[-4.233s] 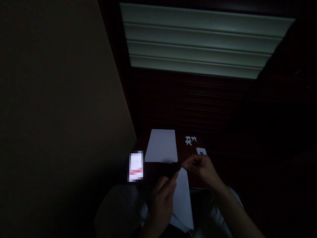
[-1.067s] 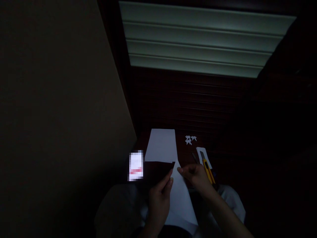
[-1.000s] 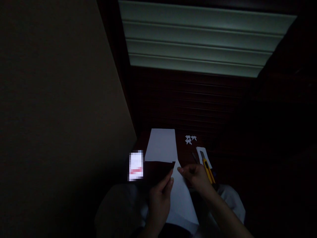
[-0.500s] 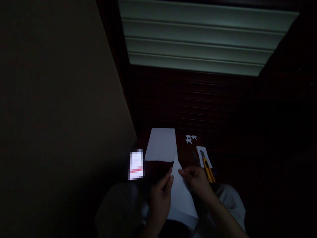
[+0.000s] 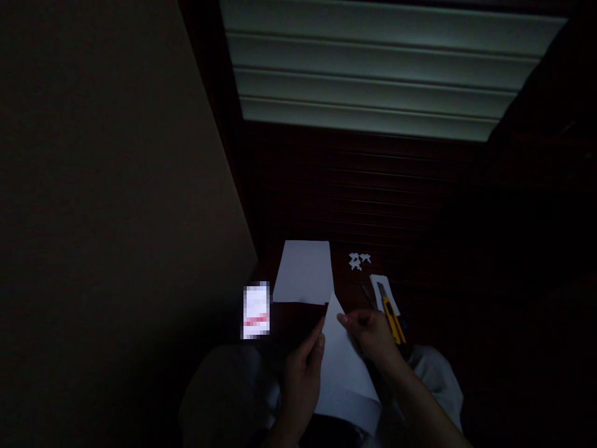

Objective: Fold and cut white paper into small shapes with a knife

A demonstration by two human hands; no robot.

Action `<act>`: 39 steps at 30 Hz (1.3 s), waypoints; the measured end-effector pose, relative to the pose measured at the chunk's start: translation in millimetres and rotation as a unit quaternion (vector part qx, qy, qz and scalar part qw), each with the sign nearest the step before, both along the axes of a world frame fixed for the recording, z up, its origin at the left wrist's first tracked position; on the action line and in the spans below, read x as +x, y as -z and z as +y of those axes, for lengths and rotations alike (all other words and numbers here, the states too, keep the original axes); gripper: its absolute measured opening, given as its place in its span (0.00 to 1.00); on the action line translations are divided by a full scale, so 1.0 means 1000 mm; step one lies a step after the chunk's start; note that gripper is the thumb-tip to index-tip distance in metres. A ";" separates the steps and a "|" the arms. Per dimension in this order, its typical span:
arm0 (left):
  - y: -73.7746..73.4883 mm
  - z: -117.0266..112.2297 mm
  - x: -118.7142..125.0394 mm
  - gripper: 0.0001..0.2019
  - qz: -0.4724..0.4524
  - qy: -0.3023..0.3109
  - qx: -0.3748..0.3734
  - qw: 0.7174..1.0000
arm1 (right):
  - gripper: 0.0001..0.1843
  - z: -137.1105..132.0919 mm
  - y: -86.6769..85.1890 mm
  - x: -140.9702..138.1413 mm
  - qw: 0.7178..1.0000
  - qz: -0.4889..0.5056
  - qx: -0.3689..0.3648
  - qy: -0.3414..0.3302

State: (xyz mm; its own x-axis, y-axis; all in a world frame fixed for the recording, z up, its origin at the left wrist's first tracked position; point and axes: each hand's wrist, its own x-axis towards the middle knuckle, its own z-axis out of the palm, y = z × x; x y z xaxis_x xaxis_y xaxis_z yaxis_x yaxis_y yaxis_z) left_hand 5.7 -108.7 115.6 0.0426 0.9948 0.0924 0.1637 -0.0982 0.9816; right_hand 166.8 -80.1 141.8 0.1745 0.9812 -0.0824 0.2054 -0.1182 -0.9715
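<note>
A white sheet of paper (image 5: 342,367), folded to a point at its far end, is held over my lap. My left hand (image 5: 302,376) grips its left edge, with thumb and fingers closed on it. On the opposite edge, close to the pointed tip, my right hand (image 5: 373,336) pinches the paper between thumb and fingers. Part of the sheet's near end is bent over. Just beyond the tip lies a flat stack of white paper (image 5: 304,272); a single sheet or several, I cannot tell.
Several small folded white paper pieces (image 5: 358,261) lie at the back right. A yellow utility knife (image 5: 393,320) rests on white paper strips (image 5: 379,281) beside a dark pen-like stick (image 5: 368,295). A blurred bright screen (image 5: 256,311) is at left. A wall (image 5: 116,186) and slatted panel (image 5: 364,180) enclose the spot.
The paper's pointed tip has shifted slightly away from me, and its near right corner has swung a little to the right. Both hands keep their hold.
</note>
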 end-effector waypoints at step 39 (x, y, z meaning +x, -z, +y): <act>0.004 0.002 -0.003 0.18 -0.034 -0.004 -0.023 0.999 | 0.22 -0.014 0.011 0.001 0.996 0.087 -0.030 -0.019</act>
